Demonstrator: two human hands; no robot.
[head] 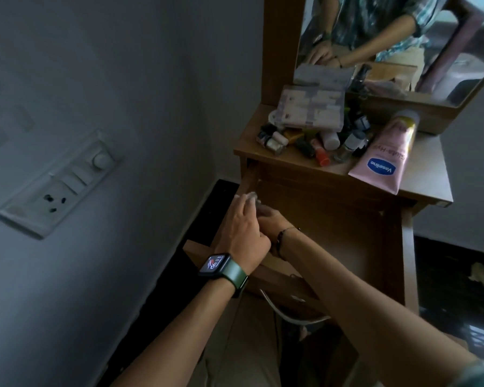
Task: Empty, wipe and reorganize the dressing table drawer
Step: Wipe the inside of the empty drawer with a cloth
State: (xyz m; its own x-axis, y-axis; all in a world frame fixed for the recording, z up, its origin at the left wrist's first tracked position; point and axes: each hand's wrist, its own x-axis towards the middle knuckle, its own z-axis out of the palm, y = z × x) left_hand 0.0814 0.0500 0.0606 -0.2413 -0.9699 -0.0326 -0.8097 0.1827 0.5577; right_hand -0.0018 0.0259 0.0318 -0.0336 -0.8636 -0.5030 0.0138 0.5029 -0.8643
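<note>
The wooden dressing table drawer [333, 219] is pulled out and its inside looks bare. At its far left corner my left hand [245, 227], with a green-strapped watch on the wrist, is closed around a white tissue [250, 197]. My right hand [268, 216] lies beside it and is mostly hidden behind the left one, so its grip is unclear. On the table top [291, 160] sit a pink Vaseline tube [386, 155], a pale patterned pouch [310, 108] and several small bottles [313, 143].
A mirror [389, 43] stands behind the table top. A wall with a switch and socket plate [59, 182] is close on the left. A crumpled tissue [482, 275] lies on the dark floor at the right. A metal handle [288, 314] hangs on the drawer front.
</note>
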